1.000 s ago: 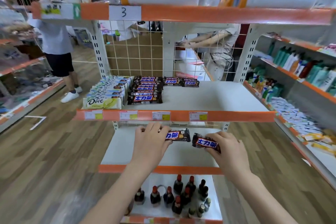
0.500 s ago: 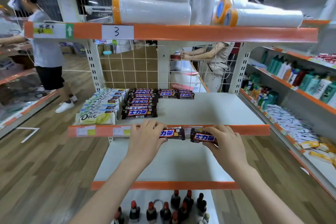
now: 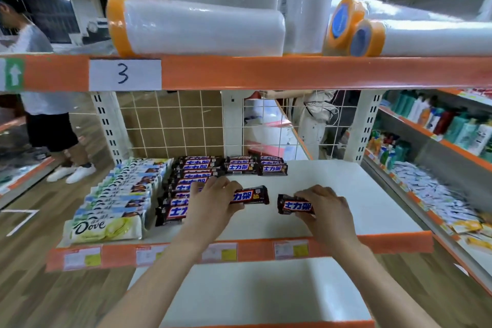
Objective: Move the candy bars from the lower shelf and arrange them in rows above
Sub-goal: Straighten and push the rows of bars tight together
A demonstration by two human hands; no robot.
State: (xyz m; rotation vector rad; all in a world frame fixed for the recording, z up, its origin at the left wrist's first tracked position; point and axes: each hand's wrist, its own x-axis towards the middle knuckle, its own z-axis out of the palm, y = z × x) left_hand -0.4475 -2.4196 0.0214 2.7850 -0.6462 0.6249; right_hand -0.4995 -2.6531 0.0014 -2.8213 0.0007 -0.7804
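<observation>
A person's left hand (image 3: 210, 205) pinches one candy bar (image 3: 250, 195) and the right hand (image 3: 326, 210) grasps another candy bar (image 3: 294, 205), both over the upper shelf (image 3: 346, 194). Best set down at 12 o'clock, label up, squared behind the short rows (image 3: 257, 166) beside the full column (image 3: 186, 184).

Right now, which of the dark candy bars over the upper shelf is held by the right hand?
The bar furthest right, pinched by the right hand, apart from the stacked row; the left hand holds the other loose bar.
</observation>
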